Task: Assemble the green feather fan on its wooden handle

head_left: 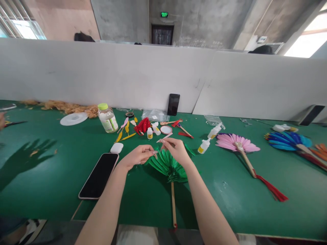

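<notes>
A low white partition [109, 75] backs a green surface [145, 207], with a lit exit sign [164, 14] on the grey wall [127, 20] beyond. In the middle of the surface lies a green feather fan [162, 163], its plumes spread toward twelve o'clock and its wooden handle [173, 204] pointing to six.

The left hand [139, 157] is at the fan's ten o'clock, thumb and forefinger drawn together near the feather edge; I cannot tell whether anything sits between those fingers. The right hand [176, 151] is at one o'clock, over part of the plumes, its fingers pinching a slender white piece [166, 136].

Around the fan, a flat phone [98, 177] lies at nine o'clock, and a jar with a lime lid [107, 119] stands at ten. Red feathers [143, 126] are heaped at eleven, and another phone [173, 104] leans on the partition at twelve. Two dropper bottles [203, 146] are at two o'clock. Toward three lies a pink fan [233, 141] with a red tassel [273, 189]; farther out is a blue fan [288, 141].
</notes>
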`<state>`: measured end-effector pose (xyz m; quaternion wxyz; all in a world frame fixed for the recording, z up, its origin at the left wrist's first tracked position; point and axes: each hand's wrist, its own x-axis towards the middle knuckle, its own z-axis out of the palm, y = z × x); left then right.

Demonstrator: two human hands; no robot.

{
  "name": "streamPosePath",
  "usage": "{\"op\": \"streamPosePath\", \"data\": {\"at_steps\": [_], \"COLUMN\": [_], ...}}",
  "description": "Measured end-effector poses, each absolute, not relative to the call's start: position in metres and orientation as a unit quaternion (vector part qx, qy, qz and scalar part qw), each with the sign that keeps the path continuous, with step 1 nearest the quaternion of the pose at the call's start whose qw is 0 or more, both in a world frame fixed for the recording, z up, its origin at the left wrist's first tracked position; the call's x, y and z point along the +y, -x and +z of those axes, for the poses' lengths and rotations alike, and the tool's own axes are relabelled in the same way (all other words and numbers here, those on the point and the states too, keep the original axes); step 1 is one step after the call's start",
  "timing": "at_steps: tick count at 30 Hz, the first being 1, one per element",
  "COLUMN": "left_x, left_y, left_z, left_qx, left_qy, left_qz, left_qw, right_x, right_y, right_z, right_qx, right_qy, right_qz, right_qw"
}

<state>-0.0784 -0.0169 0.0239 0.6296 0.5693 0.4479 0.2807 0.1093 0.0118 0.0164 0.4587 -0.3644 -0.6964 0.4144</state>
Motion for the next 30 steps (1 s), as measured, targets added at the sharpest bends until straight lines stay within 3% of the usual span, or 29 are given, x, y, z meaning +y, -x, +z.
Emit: {"op": "streamPosePath", "data": {"at_steps": [12,30], "left_x": [-0.017,-0.014], "left_y": [0.075,0.090], "left_z": [0.022,0.020], "left_qx": [0.421,0.442], "left_qy": [-0.527,-0.481], "left_qz": [0.298,0.289], "left_qw": [0.675,0.700], "right_x": [0.014,0.013], "right_y": [-0.103,-0.088], "right_z": [0.015,0.002], "right_qx": [-0.625,-0.634], "right_qy": [0.325,0.317], "right_qz": [0.527,0.532], "right_qw": [0.476,0.464]}}
